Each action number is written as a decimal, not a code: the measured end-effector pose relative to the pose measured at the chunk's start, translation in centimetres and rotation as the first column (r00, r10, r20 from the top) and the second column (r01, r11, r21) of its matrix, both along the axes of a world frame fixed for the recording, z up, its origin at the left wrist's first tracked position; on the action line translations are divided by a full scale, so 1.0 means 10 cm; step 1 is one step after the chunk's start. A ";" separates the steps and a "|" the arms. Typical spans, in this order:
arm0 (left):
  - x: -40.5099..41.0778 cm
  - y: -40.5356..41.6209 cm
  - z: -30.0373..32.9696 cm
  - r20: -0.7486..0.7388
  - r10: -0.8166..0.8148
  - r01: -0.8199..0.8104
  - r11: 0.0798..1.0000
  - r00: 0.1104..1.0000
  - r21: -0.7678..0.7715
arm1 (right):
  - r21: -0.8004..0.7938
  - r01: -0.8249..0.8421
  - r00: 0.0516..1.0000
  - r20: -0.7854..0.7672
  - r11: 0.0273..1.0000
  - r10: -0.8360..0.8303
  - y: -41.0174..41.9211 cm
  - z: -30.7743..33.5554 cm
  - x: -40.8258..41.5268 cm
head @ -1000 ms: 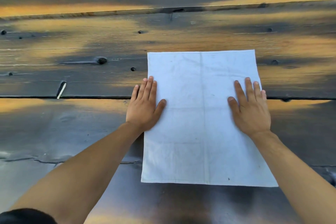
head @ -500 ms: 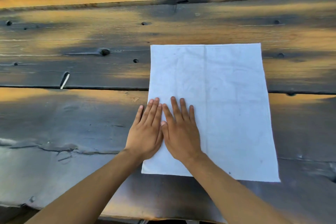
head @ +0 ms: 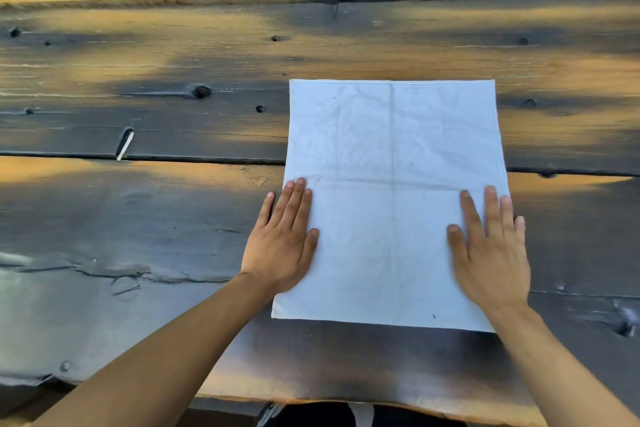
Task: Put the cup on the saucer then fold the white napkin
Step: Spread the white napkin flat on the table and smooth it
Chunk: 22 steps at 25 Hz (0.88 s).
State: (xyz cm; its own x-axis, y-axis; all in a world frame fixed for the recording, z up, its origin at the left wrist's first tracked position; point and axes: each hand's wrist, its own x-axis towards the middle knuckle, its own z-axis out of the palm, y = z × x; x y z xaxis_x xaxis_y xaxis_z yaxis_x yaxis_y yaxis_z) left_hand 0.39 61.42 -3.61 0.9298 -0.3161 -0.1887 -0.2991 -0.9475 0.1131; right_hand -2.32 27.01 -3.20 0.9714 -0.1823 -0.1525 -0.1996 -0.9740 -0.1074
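The white napkin (head: 391,204) lies spread flat on the dark wooden table (head: 138,218), with crease lines crossing at its middle. My left hand (head: 282,239) rests palm down on the napkin's left edge, fingers flat and together. My right hand (head: 491,250) presses palm down on the right side, fingers extended. Neither hand grips anything. No cup or saucer is in view.
The table is made of dark, charred-looking planks with gaps and knot holes (head: 201,91). Its near edge (head: 346,399) runs just below the napkin, with my dark clothing visible under it.
My right hand has slid from beside the left hand across the napkin to its right side. My left hand stays at the left edge.
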 end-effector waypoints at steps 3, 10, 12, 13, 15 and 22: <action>-0.01 0.00 0.00 0.007 0.002 -0.002 1.000 1.000 0.012 | 0.118 0.072 0.995 0.065 0.990 -0.080 0.58 0.10 0.08; -0.01 0.00 0.01 0.007 -0.023 0.023 1.000 1.000 0.014 | 0.206 -0.343 0.939 0.055 0.917 0.339 1.94 0.03 0.02; -0.01 0.00 0.01 0.005 -0.011 0.011 1.000 1.000 0.014 | 0.115 -0.342 0.940 0.044 0.932 0.340 1.59 -0.05 0.00; -0.01 0.00 0.01 0.009 -0.006 0.006 1.000 1.000 0.015 | 0.071 -0.334 0.942 0.050 0.940 0.331 1.34 -0.08 -0.02; -0.01 0.00 0.01 0.004 -0.007 0.007 1.000 1.000 0.011 | 0.002 -0.272 0.960 0.073 0.962 0.271 0.74 -0.14 -0.04; -0.01 0.00 0.00 -0.011 -0.006 0.006 1.000 1.000 0.014 | 0.027 -0.103 0.995 0.022 0.994 0.102 -0.21 -0.10 -0.05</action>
